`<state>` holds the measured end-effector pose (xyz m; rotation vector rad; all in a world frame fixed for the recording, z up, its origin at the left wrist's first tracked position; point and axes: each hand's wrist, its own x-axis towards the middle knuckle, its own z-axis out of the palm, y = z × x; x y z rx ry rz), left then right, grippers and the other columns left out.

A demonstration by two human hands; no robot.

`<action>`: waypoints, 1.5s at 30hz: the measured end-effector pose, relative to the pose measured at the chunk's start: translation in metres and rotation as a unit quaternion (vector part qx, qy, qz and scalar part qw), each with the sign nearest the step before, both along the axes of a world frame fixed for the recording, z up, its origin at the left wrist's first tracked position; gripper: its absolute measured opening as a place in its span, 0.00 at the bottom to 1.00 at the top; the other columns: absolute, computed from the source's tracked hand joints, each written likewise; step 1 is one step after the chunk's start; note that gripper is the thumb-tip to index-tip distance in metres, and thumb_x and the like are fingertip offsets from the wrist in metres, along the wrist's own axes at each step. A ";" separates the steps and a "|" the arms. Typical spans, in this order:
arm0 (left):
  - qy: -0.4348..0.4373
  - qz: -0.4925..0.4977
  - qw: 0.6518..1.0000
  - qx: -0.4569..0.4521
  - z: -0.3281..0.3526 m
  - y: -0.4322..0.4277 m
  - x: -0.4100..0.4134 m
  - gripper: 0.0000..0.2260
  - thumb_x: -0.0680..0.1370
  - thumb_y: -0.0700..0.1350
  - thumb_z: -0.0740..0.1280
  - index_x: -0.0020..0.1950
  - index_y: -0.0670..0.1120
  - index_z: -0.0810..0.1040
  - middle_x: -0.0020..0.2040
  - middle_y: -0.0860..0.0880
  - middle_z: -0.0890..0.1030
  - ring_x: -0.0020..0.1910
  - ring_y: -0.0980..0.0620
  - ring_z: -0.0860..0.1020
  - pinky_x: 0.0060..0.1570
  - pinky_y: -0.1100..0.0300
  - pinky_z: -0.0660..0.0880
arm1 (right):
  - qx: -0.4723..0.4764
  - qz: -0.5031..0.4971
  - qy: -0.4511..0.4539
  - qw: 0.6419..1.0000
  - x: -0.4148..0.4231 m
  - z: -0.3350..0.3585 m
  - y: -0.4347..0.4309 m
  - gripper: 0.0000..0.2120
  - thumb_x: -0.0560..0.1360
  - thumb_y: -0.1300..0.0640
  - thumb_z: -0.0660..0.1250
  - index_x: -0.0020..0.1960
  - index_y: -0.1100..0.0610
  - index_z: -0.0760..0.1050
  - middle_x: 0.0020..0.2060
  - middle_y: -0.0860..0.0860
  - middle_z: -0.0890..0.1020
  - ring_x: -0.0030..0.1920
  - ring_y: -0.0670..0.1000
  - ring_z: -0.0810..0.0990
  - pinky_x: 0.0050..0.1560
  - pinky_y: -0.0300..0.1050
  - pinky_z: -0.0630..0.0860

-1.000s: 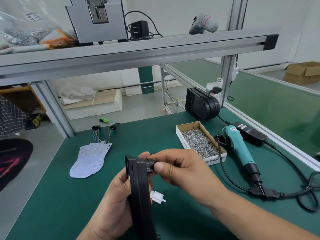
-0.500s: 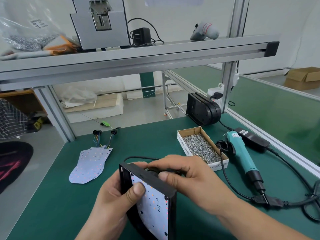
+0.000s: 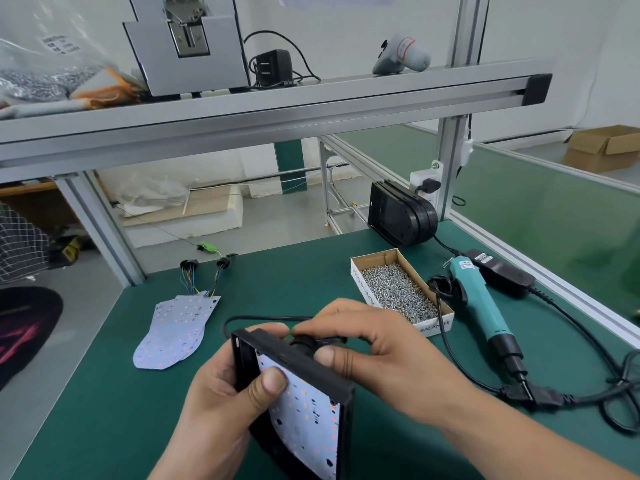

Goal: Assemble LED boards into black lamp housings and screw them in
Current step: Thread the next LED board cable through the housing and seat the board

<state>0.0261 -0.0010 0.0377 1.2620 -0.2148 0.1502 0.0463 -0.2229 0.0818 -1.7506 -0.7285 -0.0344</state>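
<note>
A black lamp housing (image 3: 341, 384) is held tilted above the green mat, its open face toward me, with a pale LED board (image 3: 304, 414) lying inside it. My left hand (image 3: 221, 407) grips the housing's left side, thumb pressing on the board. My right hand (image 3: 374, 351) pinches the black round cable grommet (image 3: 304, 344) at the housing's top edge; a thin black cable (image 3: 242, 319) loops out behind it. Spare LED boards (image 3: 176, 332) with coloured wires lie at the left. More black housings (image 3: 401, 216) stand stacked at the back.
A cardboard box of screws (image 3: 398, 292) sits right of my hands. A teal electric screwdriver (image 3: 481, 303) lies beside it with its cord (image 3: 588, 393) trailing right, next to a black power adapter (image 3: 502, 271). An aluminium shelf (image 3: 277, 109) spans overhead.
The housing turned from edge-on to its open face toward me, showing the board. My left thumb came onto the board; my right hand stayed on the grommet.
</note>
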 end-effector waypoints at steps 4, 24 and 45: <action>0.004 0.003 1.000 0.003 0.001 -0.001 -0.002 0.19 0.68 0.32 0.69 0.53 0.49 0.89 0.45 0.46 0.87 0.44 0.49 0.86 0.45 0.59 0.83 | -0.007 -0.022 -0.027 0.999 -0.003 -0.001 0.002 0.10 0.78 0.58 0.73 0.59 0.53 0.87 0.49 0.47 0.83 0.54 0.52 0.83 0.57 0.39 0.73; -0.038 0.050 0.996 0.062 0.005 0.004 -0.003 0.17 0.67 0.38 0.77 0.55 0.50 0.87 0.51 0.42 0.87 0.51 0.45 0.85 0.54 0.57 0.81 | -0.081 -0.091 -0.153 0.981 -0.007 -0.001 0.002 0.12 0.82 0.59 0.72 0.64 0.51 0.85 0.55 0.45 0.78 0.63 0.52 0.74 0.65 0.42 0.68; -0.176 0.139 0.967 0.125 0.017 -0.016 -0.018 0.20 0.69 0.38 0.78 0.52 0.62 0.85 0.50 0.55 0.88 0.49 0.59 0.85 0.53 0.70 0.78 | 0.059 0.009 0.035 0.998 -0.013 0.002 -0.005 0.18 0.71 0.50 0.76 0.61 0.47 0.84 0.56 0.51 0.85 0.59 0.58 0.84 0.60 0.50 0.79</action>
